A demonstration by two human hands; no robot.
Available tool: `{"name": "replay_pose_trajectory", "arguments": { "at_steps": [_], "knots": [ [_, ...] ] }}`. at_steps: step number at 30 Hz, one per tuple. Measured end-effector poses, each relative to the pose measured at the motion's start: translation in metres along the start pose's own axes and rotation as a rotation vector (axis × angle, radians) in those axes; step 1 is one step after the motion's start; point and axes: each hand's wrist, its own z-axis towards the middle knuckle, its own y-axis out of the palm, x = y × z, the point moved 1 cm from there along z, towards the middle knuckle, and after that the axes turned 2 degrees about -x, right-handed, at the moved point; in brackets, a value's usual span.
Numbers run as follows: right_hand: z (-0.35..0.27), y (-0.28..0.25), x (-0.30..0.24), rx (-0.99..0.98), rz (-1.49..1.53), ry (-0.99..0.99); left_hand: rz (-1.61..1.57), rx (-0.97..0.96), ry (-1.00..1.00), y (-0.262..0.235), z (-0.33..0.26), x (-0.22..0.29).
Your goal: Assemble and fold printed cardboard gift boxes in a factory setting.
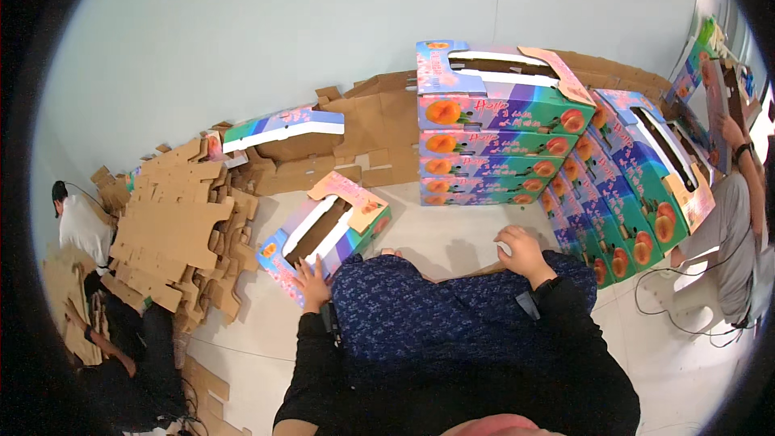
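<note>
An assembled cardboard fruit box [355, 222], printed in blue, purple and green with peach pictures, sits on the floor at my front left. It has a long opening in its top. My left hand [312, 284] rests on the near corner of this box with fingers spread, not gripping it. My right hand [523, 253] hovers by my right knee, thumb and fingers apart, with nothing in it. Beyond it rises a stack of matching boxes [500, 117]. A second stack [626, 182] leans beside it on the right. A dark blue patterned cloth [452, 307] covers my lap.
Flattened brown cardboard blanks [169, 226] are heaped at the left. More cardboard [379, 125] lines the wall, with a partly folded printed box [282, 129] against it. Two people sit at the left; another person at the right handles a box [714, 105]. Cables [646, 291] lie at the right.
</note>
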Motion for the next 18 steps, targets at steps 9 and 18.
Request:
{"name": "replay_pose_trajectory", "arguments": {
  "at_steps": [9,18],
  "knots": [
    [0.155,-0.129,-0.021,0.573,-0.285,-0.213,0.012,-0.09,0.048,0.0,-0.001,-0.005],
    [0.275,-0.188,0.033,-0.145,-0.565,0.148,-0.028,-0.032,0.045,-0.003,0.0,0.0]
  ]
}}
